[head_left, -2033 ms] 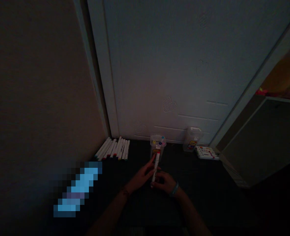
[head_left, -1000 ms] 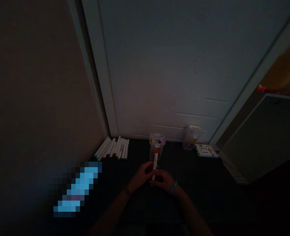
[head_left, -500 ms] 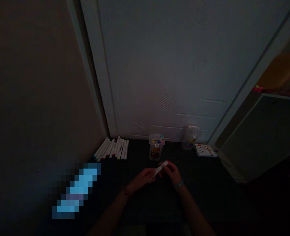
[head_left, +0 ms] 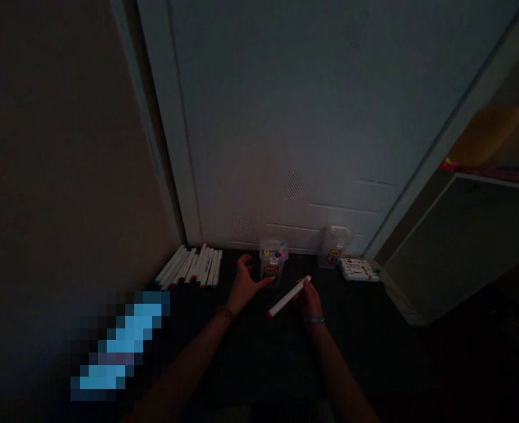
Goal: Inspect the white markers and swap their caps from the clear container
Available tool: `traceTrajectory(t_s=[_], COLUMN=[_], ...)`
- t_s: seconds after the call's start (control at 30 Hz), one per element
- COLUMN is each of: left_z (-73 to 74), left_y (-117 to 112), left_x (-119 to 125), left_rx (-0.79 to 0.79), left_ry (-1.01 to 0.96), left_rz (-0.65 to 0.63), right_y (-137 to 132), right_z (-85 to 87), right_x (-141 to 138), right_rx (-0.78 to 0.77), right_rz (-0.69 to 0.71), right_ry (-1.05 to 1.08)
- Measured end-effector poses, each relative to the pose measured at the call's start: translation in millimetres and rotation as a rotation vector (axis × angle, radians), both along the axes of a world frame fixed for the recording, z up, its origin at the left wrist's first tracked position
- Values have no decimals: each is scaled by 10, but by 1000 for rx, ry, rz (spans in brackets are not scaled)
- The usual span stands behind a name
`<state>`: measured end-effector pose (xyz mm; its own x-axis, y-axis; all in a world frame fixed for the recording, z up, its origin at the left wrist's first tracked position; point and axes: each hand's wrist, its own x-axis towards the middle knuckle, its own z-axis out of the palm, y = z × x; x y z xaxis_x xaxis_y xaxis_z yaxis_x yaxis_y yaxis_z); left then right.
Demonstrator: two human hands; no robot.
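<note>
The scene is very dark. My right hand [head_left: 309, 299] is closed on a white marker [head_left: 287, 298] with a red end, held slanted above the dark floor. My left hand [head_left: 244, 282] is open, fingers spread, reaching forward just left of a small clear tub of markers [head_left: 272, 257] that stands by the door. A row of white markers [head_left: 191, 267] lies on the floor further left, beyond the left hand.
A white door [head_left: 295, 129] rises straight ahead, a plain wall on the left. A second clear tub [head_left: 333, 247] and a flat pack of markers [head_left: 357, 269] sit at the right by the door. A dark cabinet [head_left: 457, 235] stands at right.
Both hands held the marker upright together earlier. The left hand has let go and moved forward-left toward the tub; the right hand now holds the marker alone, tilted.
</note>
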<state>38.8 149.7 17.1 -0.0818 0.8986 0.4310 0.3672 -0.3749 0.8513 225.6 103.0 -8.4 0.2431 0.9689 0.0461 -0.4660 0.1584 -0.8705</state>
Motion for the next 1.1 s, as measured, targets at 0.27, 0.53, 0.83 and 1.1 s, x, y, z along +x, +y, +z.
traceTrajectory(t_s=[0.27,0.53,0.83,1.1], left_z=[-50,-20,-26,-89], left_y=[16,-284,-478,-452], left_x=[-9,-142,-180,-198], left_rx=[-99,-150,-186,-198], left_ry=[95,155,160,174], left_rz=[-339,-369,-356,-322], right_y=[48,-36,-48,-96], right_z=[-11,38,591,1413], right_x=[35,122,346,244], right_rx=[-2,-3,171,364], right_rz=[-15,-129,-338,-423], right_ry=[174,243,16,-561])
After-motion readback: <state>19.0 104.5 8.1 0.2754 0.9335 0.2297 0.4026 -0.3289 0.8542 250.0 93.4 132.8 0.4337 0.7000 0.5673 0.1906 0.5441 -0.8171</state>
